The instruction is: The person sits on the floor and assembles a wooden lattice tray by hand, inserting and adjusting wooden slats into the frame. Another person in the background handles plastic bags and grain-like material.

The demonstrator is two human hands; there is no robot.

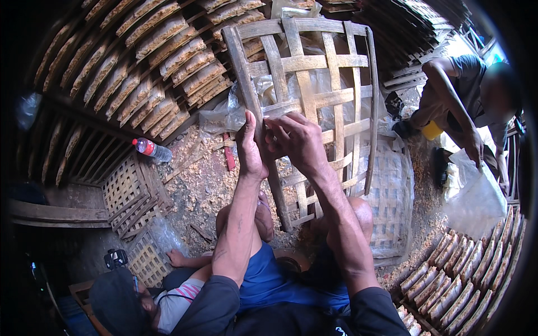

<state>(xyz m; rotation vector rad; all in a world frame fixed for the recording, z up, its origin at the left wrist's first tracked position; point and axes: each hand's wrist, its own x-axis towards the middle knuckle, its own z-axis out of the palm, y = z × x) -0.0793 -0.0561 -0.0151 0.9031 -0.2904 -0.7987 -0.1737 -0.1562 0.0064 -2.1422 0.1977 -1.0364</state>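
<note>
A woven bamboo rack (305,63) with a wooden border stands tilted up in front of my knees. My left hand (251,148) is on its left side bar, thumb up along the wood and the other fingers mostly hidden behind it. Close beside it, my right hand (297,140) has its fingers curled and pinched together at the same bar. Whatever lies between those fingertips is too small or covered to make out. See-through plastic sheeting (224,119) shows behind the weave and to its left.
Racks of pale slabs (151,45) rise at the upper left; more slabs (448,285) lie lower right. A co-worker at right handles a plastic sheet (476,196); another sits lower left by woven racks (126,182). A bottle (152,150) and crumbs (196,173) lie on the floor.
</note>
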